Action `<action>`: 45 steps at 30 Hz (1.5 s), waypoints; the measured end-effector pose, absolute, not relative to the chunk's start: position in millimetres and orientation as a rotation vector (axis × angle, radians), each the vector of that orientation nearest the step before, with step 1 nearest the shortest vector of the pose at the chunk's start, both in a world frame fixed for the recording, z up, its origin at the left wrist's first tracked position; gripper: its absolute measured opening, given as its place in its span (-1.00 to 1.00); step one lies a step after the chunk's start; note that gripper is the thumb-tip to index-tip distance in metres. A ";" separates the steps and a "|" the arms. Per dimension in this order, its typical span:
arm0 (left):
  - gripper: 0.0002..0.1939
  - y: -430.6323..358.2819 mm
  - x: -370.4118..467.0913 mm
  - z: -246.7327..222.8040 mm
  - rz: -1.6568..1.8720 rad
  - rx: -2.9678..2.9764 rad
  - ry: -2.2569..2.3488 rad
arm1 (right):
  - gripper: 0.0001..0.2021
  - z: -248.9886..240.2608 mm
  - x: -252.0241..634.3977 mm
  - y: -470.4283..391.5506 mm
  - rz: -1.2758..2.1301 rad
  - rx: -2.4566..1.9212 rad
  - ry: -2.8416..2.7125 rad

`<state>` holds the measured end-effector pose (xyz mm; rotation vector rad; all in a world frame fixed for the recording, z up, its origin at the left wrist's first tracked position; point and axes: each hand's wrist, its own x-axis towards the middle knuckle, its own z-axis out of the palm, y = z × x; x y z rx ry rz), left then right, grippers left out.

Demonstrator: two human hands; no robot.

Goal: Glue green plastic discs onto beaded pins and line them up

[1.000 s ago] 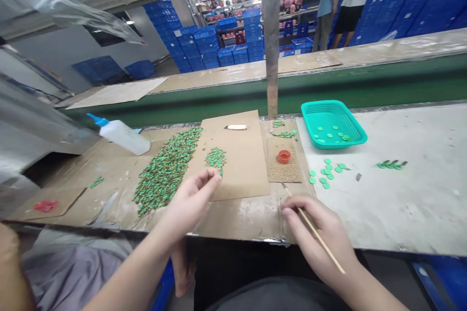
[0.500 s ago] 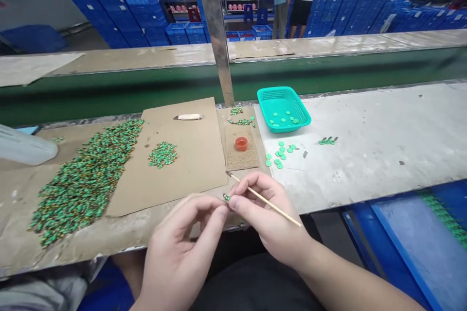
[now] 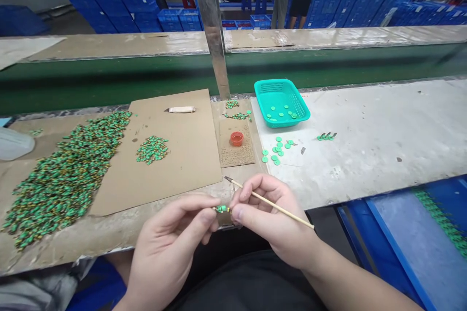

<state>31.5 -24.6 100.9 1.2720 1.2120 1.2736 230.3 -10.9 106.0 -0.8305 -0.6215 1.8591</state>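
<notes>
Between the fingertips of both hands is a small green piece (image 3: 222,209) with yellow and dark ends. My left hand (image 3: 178,238) pinches its left end. The thumb and finger of my right hand (image 3: 270,214) close on its right end. That same hand also carries a thin wooden paintbrush (image 3: 280,209), dark tip pointing up and left. Beyond the hands a small red cup (image 3: 237,139) stands on a piece of cardboard (image 3: 239,158). A small pile of similar green pieces (image 3: 152,149) lies on the larger cardboard sheet (image 3: 186,155).
On the left spreads a large heap of green pieces (image 3: 69,170). A turquoise basket (image 3: 282,124) holds several green discs, with more discs (image 3: 279,149) before it. Farther right sit a few assembled pieces (image 3: 326,136). A wrapped blade (image 3: 181,110) lies behind; a metal post (image 3: 211,29) rises mid-table.
My hands have drawn slightly apart and lower, and the green piece now lies sideways, more of it showing. The view has tipped down a little. The brush stays in my right hand.
</notes>
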 end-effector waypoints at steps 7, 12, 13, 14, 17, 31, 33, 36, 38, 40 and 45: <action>-0.59 -19.5 33.0 85.5 1.227 1.083 1.212 | -0.90 92.4 249.3 -9.4 1.461 -0.899 -1.060; -0.56 -12.2 28.3 77.8 1.198 1.061 1.265 | -0.42 75.8 284.8 3.5 0.933 -0.991 -1.628; -0.55 -10.3 27.1 77.1 1.193 1.058 1.282 | -0.37 73.0 290.3 6.9 0.868 -0.993 -1.708; -0.53 -7.9 26.0 76.6 1.188 1.051 1.299 | -0.33 70.8 294.9 10.3 0.819 -0.990 -1.783; -0.50 0.4 24.2 75.6 1.169 1.029 1.310 | -0.26 69.5 303.2 18.2 0.761 -0.986 -1.953; -0.68 12.2 34.8 68.9 0.956 1.670 1.481 | -0.80 74.7 300.0 21.1 0.991 -1.039 -1.528; -0.77 14.0 37.4 65.1 0.961 1.833 1.452 | -0.77 71.6 296.5 20.9 0.952 -1.073 -1.422; -0.85 15.4 39.1 59.2 0.959 1.936 1.431 | -0.77 66.2 296.2 22.9 0.845 -1.099 -1.582; -0.87 15.0 39.2 56.1 0.956 1.929 1.449 | -0.90 61.1 297.6 24.4 0.809 -1.091 -1.783; -0.88 14.2 39.1 54.4 0.951 1.909 1.468 | -0.86 55.2 298.7 24.8 0.809 -1.108 -1.895; -0.85 13.6 39.7 56.2 0.934 1.912 1.483 | -0.82 46.8 299.2 22.4 0.839 -1.171 -1.877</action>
